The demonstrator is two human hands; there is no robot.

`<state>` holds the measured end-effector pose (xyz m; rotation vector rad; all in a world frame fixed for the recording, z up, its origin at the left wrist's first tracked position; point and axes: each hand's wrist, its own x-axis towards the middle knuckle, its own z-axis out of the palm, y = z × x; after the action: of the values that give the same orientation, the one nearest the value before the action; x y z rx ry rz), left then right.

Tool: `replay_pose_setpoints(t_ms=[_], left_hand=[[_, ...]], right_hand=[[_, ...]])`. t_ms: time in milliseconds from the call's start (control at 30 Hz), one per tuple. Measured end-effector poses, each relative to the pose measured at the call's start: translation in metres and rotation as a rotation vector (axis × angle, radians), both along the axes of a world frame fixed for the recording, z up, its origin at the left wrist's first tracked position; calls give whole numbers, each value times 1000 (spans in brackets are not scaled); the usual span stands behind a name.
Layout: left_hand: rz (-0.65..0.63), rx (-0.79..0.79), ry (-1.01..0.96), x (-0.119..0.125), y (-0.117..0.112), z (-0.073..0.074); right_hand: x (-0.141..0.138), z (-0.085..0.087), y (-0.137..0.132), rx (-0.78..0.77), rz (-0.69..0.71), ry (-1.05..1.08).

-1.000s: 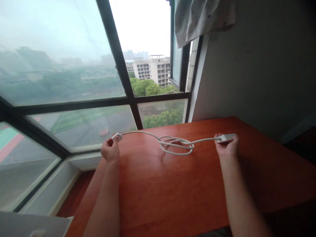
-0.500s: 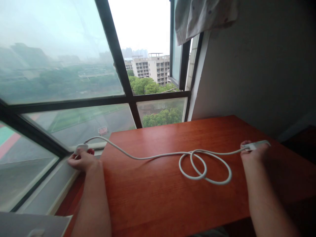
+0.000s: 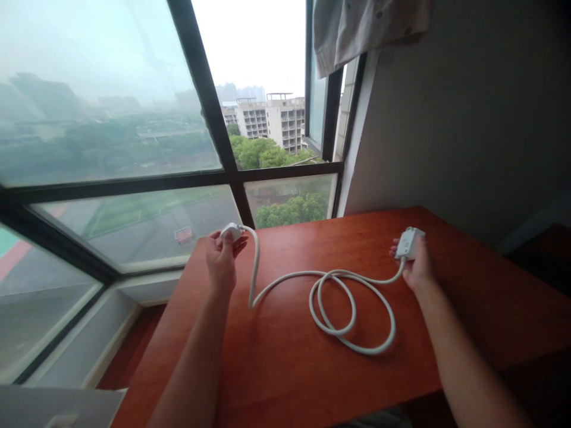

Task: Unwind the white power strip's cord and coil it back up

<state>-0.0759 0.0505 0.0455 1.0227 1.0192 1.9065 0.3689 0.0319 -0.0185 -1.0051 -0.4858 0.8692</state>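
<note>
A white power cord [image 3: 343, 309] lies in loose loops on the reddish wooden table [image 3: 312, 380]. My left hand [image 3: 222, 261] is raised over the table's left edge, fingers closed around the cord's white plug [image 3: 232, 229]. My right hand [image 3: 413, 264] is closed on the white socket block [image 3: 408, 242] at the cord's other end, held just above the table. Between the hands the cord drops to the tabletop and forms two overlapping loops in front of my right forearm.
A large dark-framed window [image 3: 214, 137] fills the left and back, with a sill below it [image 3: 147, 279]. A grey wall [image 3: 468, 119] rises behind the table at right. Light cloth [image 3: 361, 27] hangs at the top. A pale flat object [image 3: 57, 407] sits at the lower left corner.
Both hands have come back inward and upward from a wide spread. The cord has gone slack and its loops have widened on the table.
</note>
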Motion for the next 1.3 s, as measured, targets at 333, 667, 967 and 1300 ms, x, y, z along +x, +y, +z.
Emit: replay_pose_setpoints(t_ms=[333,667,967,1300], left_hand=[[-346,-155,292,67,-24,-9],[-609,-109,550,106,-41,-27],[-616,-121,758,110,-46,-32],[-521,-144,1058,103,-47,-44]], right_hand=[[-20,16,-13,4,271,27],[-27,21,-19,33,394,24],[-27,23,-20,16,393,16],[-27,22,-20,10,392,3]])
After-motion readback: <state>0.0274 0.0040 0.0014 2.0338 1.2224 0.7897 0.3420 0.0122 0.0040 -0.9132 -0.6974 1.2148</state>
